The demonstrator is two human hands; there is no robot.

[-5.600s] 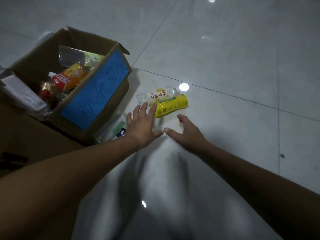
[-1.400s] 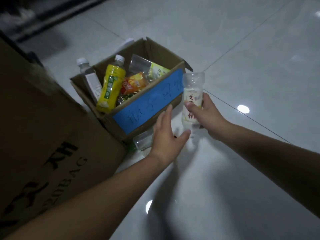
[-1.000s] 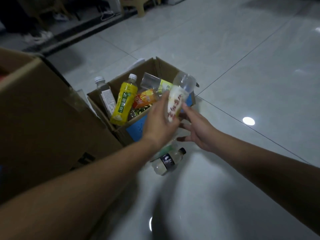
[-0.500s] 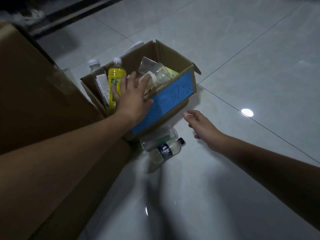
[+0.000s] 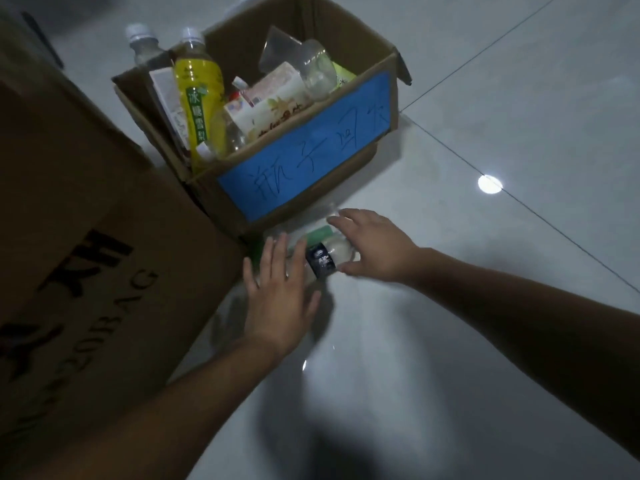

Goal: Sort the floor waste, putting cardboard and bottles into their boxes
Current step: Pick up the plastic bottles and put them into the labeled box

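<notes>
Grey glossy floor tiles [image 5: 485, 81] fill most of the view, crossed by thin dark grout lines. A large cardboard box [image 5: 86, 237] with black print on its side takes up the left, its corner just beside a smaller open cardboard box [image 5: 346, 39] that stands at the top centre. The smaller box carries a blue label [image 5: 308, 150] with handwritten characters on its near wall.

Two bare forearms reach in from the bottom and right edges toward the floor in front of that labelled wall. The left hand [image 5: 280, 292] lies palm down with its fingers straight and slightly spread, resting over the base end of a bottle. The right hand [image 5: 377, 247] arches over the other end of the same bottle, thumb on the near side and fingers on the far side; whether it actually grips cannot be told.

Inside the smaller box a yellow bottle [image 5: 199, 95] stands upright at the left, next to a clear white-capped bottle [image 5: 140, 43]. A clear empty bottle [image 5: 311, 74] lies tilted over a pale carton [image 5: 273, 105].

On the floor between the hands lies the dark-labelled bottle [image 5: 325, 259] with pale contents. Just behind it, against the foot of the box, lies a clear bottle with a green label [image 5: 320, 233], touched by the right fingertips. A round light reflection [image 5: 490, 184] shines on the tiles to the right.
</notes>
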